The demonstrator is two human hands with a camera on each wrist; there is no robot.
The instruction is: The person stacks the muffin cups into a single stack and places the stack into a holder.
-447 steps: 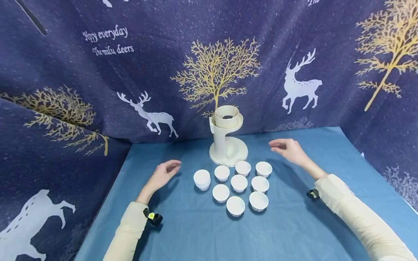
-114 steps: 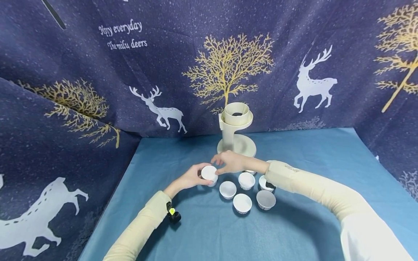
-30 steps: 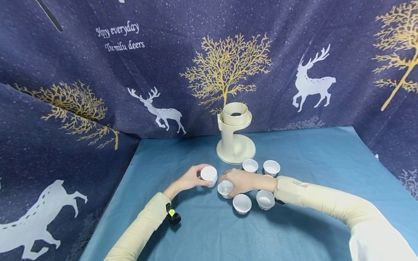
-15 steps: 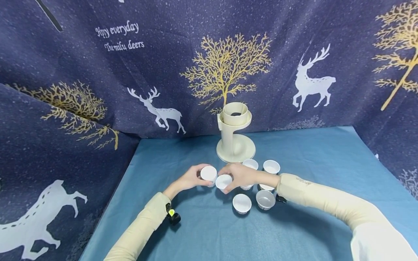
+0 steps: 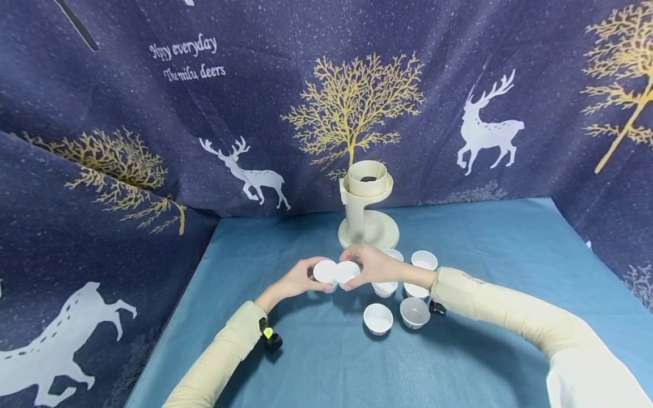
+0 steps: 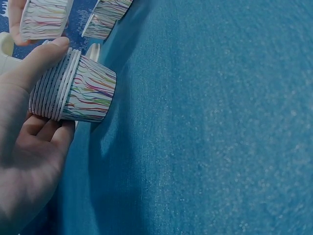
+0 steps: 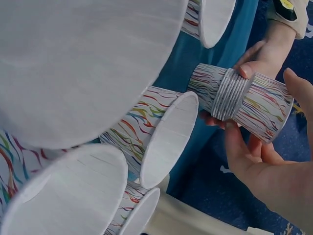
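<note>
My left hand (image 5: 298, 277) grips a nested stack of white paper baking cups (image 6: 90, 90), patterned with colourful wavy lines, close above the blue cloth. In the left wrist view, the thumb lies across the stacked rims while the fingers support them from below. My right hand (image 5: 374, 265) pinches a single paper baking cup (image 5: 346, 272) between thumb and fingers. That cup is beside the stack, its rim overlapping the stack's top in the head view. From the right wrist, the same cup (image 7: 266, 105) appears at the rim end of the stack.
Several more baking cups (image 5: 378, 319) stand mouth up on the blue-clothed table (image 5: 316, 362), some partly behind my right hand and wrist. Behind them is a cream stand (image 5: 355, 224) with a round base and a ring holder (image 5: 368, 178). A dark patterned curtain (image 5: 245, 102) hangs at the back.
My right hand has lifted a cup from the group's left side and brought it back and left to the stack. My left hand stays put. Earlier, both hands were unoccupied and more cups stood on the table.
</note>
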